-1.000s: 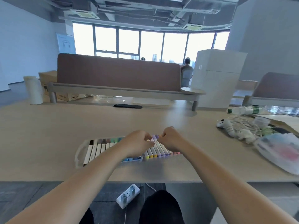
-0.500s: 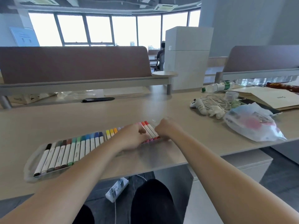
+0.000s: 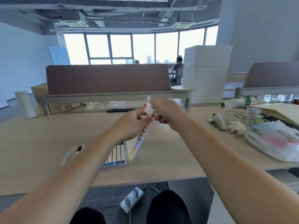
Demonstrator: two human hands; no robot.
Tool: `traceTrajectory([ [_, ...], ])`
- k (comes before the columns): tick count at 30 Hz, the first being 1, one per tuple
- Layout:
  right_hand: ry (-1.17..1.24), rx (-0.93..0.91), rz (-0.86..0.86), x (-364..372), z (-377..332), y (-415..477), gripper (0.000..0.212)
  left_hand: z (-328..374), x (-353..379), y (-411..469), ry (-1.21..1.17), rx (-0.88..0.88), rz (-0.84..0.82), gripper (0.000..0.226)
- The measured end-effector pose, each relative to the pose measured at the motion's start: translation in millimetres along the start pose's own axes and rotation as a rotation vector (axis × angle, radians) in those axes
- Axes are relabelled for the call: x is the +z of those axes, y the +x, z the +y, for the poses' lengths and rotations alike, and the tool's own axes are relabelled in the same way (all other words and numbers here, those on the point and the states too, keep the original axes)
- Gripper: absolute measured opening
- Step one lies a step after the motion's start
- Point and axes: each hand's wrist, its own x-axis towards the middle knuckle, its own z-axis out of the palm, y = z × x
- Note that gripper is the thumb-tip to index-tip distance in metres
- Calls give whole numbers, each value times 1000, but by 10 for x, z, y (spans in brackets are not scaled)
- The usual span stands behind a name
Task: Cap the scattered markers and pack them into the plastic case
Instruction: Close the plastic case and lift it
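Markers (image 3: 137,143) in rows inside plastic case (image 3: 119,165), lower centre of the frame on the counter (image 3: 40,143). One half flat, partly hidden under the left forearm; other half stood on edge, tilted up towards mid-frame, coloured caps showing. Left hand (image 3: 129,125) pinching the upright half, fingers (image 3: 142,113) curled on it. Right hand (image 3: 168,112) gripping its upper end, fingers curled round. Plastic bag (image 3: 275,141) and white cables (image 3: 234,120) at right.

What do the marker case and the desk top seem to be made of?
The marker case looks like clear, glossy plastic: coloured caps show through its wall. The desk top is a pale, matte wood-look surface, likely laminate, though solid wood can't be ruled out.
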Motion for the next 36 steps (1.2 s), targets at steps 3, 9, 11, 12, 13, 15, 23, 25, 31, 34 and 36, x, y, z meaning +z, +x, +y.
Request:
traceTrajectory([
  [3,-11,-90,-65,410,-283,-99,40,-107,-361,-159,-19,-33,78,50],
  [9,-155,-208,-251,1223,-422,-260,37,-449,-971,-546,-222,-144,253,38],
  [11,-286,-278,-344,1465,-411,-343,30,-607,-1111,-668,-252,-205,298,30],
  [12,-362,-320,-380,1581,-399,-375,28,-695,-1162,-721,-249,-245,308,31],
  [13,-404,-341,-400,1694,-379,-393,27,-801,-1207,-758,-230,-284,308,34],
  [15,-457,-329,-452,1897,-308,-390,27,-1018,-1269,-822,-183,-361,299,35],
  [23,-756,-364,-567,2461,76,-387,30,-1712,-1237,-1015,-34,-538,238,25],
  [25,-847,-344,-590,2521,181,-382,28,-1804,-1209,-1041,2,-557,225,30],
  [31,-965,-377,-664,2571,290,-500,44,-1938,-1134,-1028,-20,-591,161,17],
  [34,-1225,-518,-629,2645,346,-555,56,-1892,-1128,-1042,-45,-602,163,23],
  [36,-1236,-548,-610,2684,375,-549,51,-1877,-1118,-1065,-61,-601,168,29],
])
